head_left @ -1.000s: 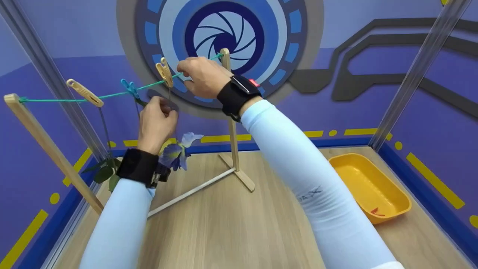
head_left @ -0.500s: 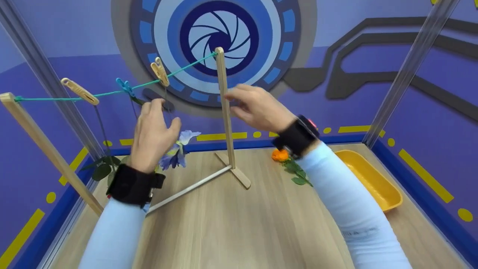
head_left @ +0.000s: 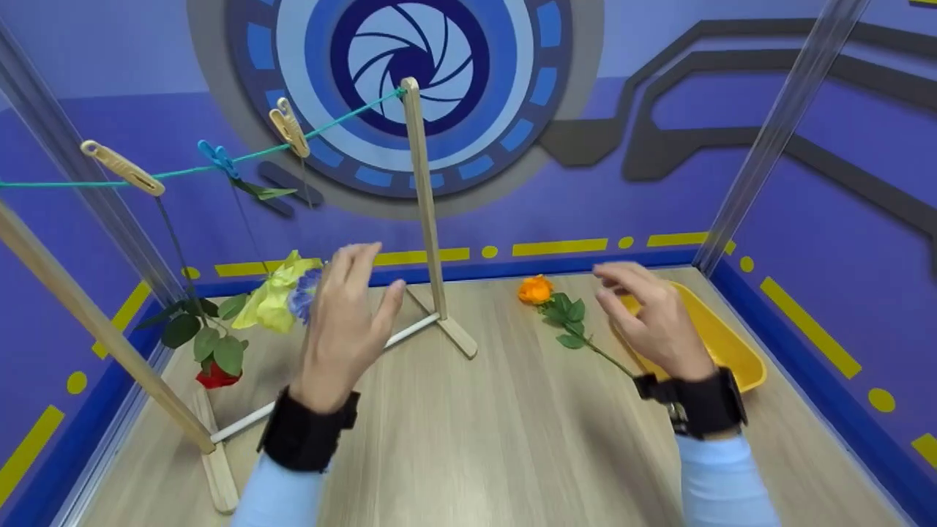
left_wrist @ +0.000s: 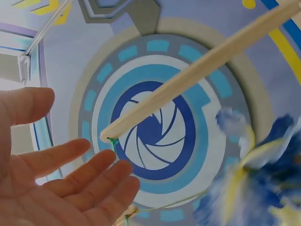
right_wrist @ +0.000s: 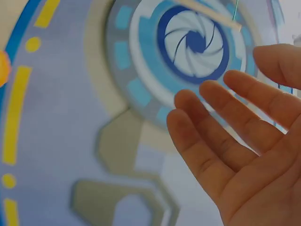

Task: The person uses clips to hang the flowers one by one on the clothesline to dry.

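Nearest us, in front of the wooden stand (head_left: 426, 212), our left hand (head_left: 344, 329) is spread, thumb well apart, its fingers (left_wrist: 99, 169) nearly straight and holding nothing; our right hand (head_left: 655, 322), right of the stand, is equally empty, fingers slightly bent and thumb apart. Beyond, the orange flower (head_left: 536, 290) lies on the tabletop (head_left: 505, 424), also right of the stand; lifting it would call for a pinch on its stem (head_left: 611, 360). We seem between hangings: red (head_left: 218, 379), yellow (head_left: 269, 301) and blue flowers (head_left: 302, 295) hang beneath the stand's pegged line (head_left: 351, 114).
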Demonstrator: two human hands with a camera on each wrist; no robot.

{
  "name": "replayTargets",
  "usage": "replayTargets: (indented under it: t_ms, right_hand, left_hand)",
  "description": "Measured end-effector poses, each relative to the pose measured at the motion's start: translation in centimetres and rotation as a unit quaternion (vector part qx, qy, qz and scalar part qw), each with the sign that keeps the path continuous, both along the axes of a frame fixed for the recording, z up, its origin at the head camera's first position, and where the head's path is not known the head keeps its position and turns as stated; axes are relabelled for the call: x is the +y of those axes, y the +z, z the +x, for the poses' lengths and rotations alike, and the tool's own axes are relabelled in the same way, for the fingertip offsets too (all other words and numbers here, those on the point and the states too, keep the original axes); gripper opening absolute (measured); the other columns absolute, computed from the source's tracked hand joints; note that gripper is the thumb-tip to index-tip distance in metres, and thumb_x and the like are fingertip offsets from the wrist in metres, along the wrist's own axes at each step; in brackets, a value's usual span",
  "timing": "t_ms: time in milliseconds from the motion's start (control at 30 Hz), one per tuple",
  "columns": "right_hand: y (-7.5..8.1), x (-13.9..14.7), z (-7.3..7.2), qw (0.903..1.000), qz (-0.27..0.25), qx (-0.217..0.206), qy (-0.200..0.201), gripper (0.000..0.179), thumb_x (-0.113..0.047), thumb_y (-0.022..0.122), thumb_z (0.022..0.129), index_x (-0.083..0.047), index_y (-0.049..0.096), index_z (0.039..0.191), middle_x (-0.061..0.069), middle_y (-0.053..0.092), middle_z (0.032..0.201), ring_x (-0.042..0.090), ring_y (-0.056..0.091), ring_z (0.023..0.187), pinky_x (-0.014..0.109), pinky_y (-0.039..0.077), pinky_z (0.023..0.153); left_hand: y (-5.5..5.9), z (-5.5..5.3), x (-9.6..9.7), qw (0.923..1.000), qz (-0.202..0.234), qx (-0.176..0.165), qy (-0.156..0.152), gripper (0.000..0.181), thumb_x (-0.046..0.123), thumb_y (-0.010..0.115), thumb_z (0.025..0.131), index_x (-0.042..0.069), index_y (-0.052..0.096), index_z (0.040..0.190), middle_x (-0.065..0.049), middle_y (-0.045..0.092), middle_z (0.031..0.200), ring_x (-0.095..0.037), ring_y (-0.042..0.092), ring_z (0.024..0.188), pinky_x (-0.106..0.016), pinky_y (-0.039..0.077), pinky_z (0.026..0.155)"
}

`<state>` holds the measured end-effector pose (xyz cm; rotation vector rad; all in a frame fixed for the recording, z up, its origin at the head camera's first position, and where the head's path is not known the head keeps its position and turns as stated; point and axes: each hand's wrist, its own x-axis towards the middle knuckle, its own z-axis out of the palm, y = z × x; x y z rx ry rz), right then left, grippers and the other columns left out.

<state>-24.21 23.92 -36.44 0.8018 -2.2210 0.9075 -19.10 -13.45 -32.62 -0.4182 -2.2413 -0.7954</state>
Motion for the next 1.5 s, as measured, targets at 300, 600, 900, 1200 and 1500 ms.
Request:
replayTargets:
  t_ms: [300, 600, 900, 1200, 1500]
  right_hand:
    - [-5.0, 3.7, 3.1, 0.9950, -0.037, -0.029, -0.088, 0.035, 0.005, 0.074, 0.091, 0.004, 0.070, 0.125, 0.020, 0.070, 0.127, 0.036, 0.066, 0.113, 0.002, 0.036, 0.099]
    - [-8.6, 5.1, 4.3, 0.9870, -0.007, -0.043, -0.155, 0.041, 0.000, 0.075, 0.091, 0.005, 0.067, 0.131, 0.025, 0.065, 0.134, 0.045, 0.062, 0.122, 0.009, 0.031, 0.109]
    - [-11.1, 6.1, 4.3, 0.9747, -0.004, -0.100, -0.200, 0.046, -0.011, 0.071, 0.098, 0.009, 0.060, 0.137, 0.030, 0.055, 0.145, 0.050, 0.050, 0.134, 0.066, 0.038, 0.108]
    - [-12.2, 6.6, 3.5, 0.9718, -0.002, -0.118, -0.204, 0.047, -0.015, 0.066, 0.101, 0.010, 0.057, 0.140, 0.031, 0.051, 0.148, 0.051, 0.047, 0.137, 0.065, 0.036, 0.111]
    - [-12.4, 8.1, 3.6, 0.9640, 0.001, -0.144, -0.224, 0.047, -0.016, 0.066, 0.101, 0.011, 0.057, 0.139, 0.034, 0.051, 0.147, 0.053, 0.049, 0.134, 0.065, 0.042, 0.105]
  left_hand:
    - [-6.3, -0.2, 2.8, 0.9997, 0.006, 0.010, -0.023, 0.058, 0.029, 0.071, 0.098, -0.004, 0.056, 0.144, -0.025, 0.053, 0.147, -0.042, 0.051, 0.136, -0.059, 0.038, 0.112]
    - [-12.7, -0.3, 6.9, 0.9983, -0.046, -0.037, 0.002, 0.063, 0.042, 0.067, 0.099, 0.001, 0.056, 0.145, -0.021, 0.052, 0.151, -0.039, 0.047, 0.140, -0.061, 0.034, 0.115]
    - [-16.4, -0.9, 9.0, 0.9914, -0.093, -0.092, 0.009, 0.064, 0.051, 0.057, 0.102, 0.004, 0.058, 0.145, -0.020, 0.053, 0.150, -0.041, 0.047, 0.140, -0.062, 0.033, 0.115]
    - [-17.5, -1.5, 9.9, 0.9855, -0.100, -0.136, -0.015, 0.065, 0.053, 0.054, 0.103, 0.007, 0.056, 0.148, -0.020, 0.050, 0.153, -0.044, 0.045, 0.142, -0.064, 0.029, 0.117]
    - [-18.3, -1.4, 11.8, 0.9774, -0.122, -0.169, -0.037, 0.063, 0.053, 0.050, 0.104, 0.008, 0.055, 0.149, -0.019, 0.048, 0.156, -0.042, 0.042, 0.145, -0.063, 0.028, 0.118]
